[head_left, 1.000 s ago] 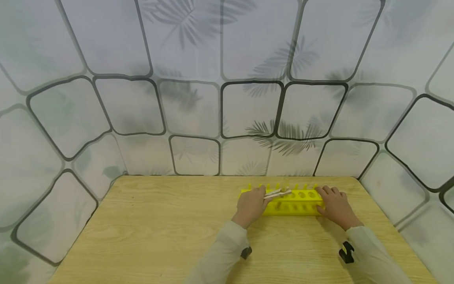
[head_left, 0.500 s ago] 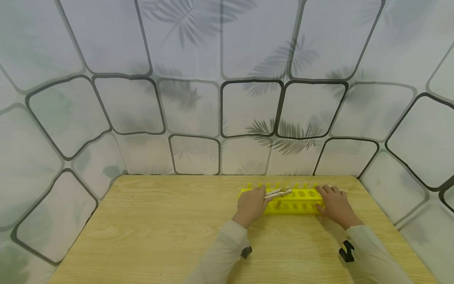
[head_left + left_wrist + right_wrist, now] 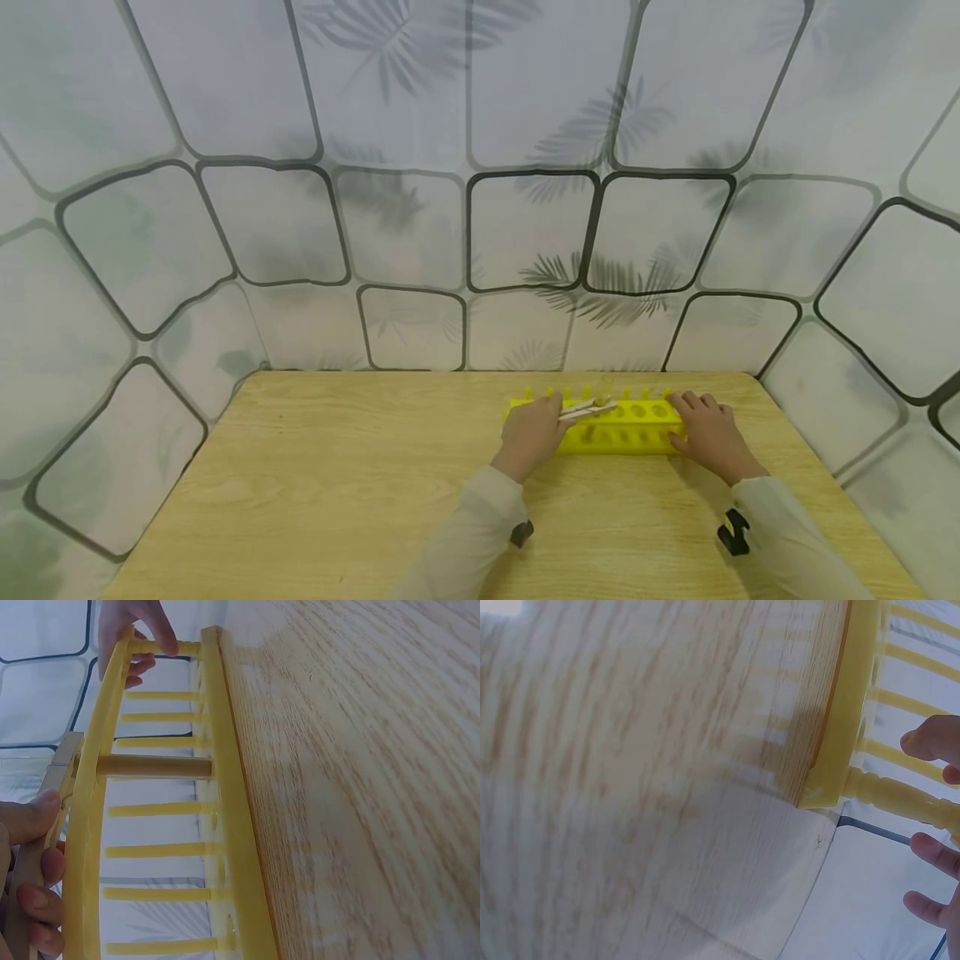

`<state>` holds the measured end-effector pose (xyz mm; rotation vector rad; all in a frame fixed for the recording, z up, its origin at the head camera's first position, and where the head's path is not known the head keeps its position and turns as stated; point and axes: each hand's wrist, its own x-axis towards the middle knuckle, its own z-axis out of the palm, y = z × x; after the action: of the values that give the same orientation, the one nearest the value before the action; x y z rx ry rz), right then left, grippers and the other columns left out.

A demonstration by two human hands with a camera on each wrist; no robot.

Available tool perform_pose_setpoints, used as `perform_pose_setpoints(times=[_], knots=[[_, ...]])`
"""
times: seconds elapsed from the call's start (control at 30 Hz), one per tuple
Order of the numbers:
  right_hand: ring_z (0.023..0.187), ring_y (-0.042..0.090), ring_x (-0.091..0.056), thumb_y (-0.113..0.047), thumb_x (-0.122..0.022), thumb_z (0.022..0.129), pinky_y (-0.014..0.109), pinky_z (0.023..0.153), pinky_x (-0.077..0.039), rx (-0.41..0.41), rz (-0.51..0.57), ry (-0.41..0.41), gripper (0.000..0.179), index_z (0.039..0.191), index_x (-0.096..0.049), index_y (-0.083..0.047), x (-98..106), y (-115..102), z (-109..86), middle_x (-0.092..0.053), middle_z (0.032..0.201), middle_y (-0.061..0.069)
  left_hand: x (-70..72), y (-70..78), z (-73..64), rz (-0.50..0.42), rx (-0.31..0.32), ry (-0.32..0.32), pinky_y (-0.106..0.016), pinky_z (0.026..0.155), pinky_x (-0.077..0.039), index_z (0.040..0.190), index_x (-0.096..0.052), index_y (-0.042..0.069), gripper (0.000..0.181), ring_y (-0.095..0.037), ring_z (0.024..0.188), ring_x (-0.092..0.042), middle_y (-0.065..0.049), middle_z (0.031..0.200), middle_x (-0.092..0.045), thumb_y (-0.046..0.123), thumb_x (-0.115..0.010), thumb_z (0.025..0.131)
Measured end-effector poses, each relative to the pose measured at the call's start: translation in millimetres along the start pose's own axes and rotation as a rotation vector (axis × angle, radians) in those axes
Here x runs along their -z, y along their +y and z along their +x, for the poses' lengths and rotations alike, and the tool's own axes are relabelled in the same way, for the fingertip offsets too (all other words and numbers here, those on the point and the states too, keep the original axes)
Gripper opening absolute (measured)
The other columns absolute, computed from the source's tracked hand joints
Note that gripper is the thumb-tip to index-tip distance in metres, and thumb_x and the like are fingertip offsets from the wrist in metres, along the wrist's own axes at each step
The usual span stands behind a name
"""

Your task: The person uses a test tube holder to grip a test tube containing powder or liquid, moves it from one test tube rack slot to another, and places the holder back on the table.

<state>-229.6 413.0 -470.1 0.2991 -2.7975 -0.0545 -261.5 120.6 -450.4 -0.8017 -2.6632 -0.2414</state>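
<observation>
A yellow test tube rack (image 3: 637, 443) stands on the table, with a row of round holes along its top and pegs along its back. My left hand (image 3: 531, 433) grips a wooden test tube holder (image 3: 587, 410) at the rack's left part. In the left wrist view, the holder's far end meets the top of a brownish test tube (image 3: 157, 766), which stands upright in the rack (image 3: 232, 825). At the rack's right end my right hand (image 3: 711, 435) holds on, thumb in front and fingers over the top. The tube's upper end is partly hidden by the rack's top bar.
The wooden table (image 3: 337, 483) stretches left and in front of the rack. Behind it and at both sides rises a patterned curtain-like backdrop (image 3: 412, 250). A dark device sits on each sleeve.
</observation>
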Motion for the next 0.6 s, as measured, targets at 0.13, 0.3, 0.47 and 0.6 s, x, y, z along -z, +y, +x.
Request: perform_pose_setpoints(times=[0.13, 0.3, 0.47, 0.6], knots=[[0.090, 0.038, -0.053, -0.023, -0.080, 0.072, 0.057, 0.070, -0.042, -0.003, 0.001, -0.006, 0.058, 0.119, -0.052, -0.004, 0.3, -0.1, 0.2, -0.057, 0.102, 0.017, 1.1, -0.1, -0.1, 0.001, -0.001, -0.003, -0.016, 0.034, -0.021, 0.090, -0.057, 0.015, 0.032, -0.005, 0.040, -0.032, 0.006, 0.059, -0.048, 0.048, -0.057, 0.089], [0.090, 0.038, -0.053, -0.023, -0.080, 0.071, 0.057, 0.070, -0.042, -0.002, 0.002, 0.001, 0.058, 0.119, -0.052, -0.004, 1.0, -0.2, 0.3, -0.057, 0.102, 0.017, 2.3, -0.7, 0.2, -0.001, -0.004, -0.011, -0.016, 0.035, -0.021, 0.091, -0.057, 0.016, 0.032, -0.005, 0.041, -0.033, 0.006, 0.061, -0.050, 0.048, -0.057, 0.089], [0.089, 0.037, -0.053, -0.023, -0.081, 0.070, 0.056, 0.069, -0.043, 0.004, -0.001, 0.011, 0.059, 0.119, -0.053, -0.004, 0.8, -0.7, -0.4, -0.057, 0.101, 0.016, 3.2, -1.5, 0.2, -0.010, -0.011, -0.018, -0.016, 0.036, -0.023, 0.090, -0.056, 0.016, 0.032, -0.005, 0.043, -0.035, 0.006, 0.063, -0.053, 0.048, -0.057, 0.088], [0.090, 0.038, -0.053, -0.023, -0.081, 0.071, 0.057, 0.070, -0.043, -0.003, -0.002, 0.007, 0.059, 0.119, -0.053, -0.004, 0.7, -1.1, -0.6, -0.057, 0.102, 0.016, 4.2, -2.2, 0.1, -0.018, -0.022, -0.007, -0.016, 0.036, -0.024, 0.090, -0.058, 0.015, 0.032, -0.004, 0.043, -0.036, 0.005, 0.064, -0.057, 0.047, -0.058, 0.087]])
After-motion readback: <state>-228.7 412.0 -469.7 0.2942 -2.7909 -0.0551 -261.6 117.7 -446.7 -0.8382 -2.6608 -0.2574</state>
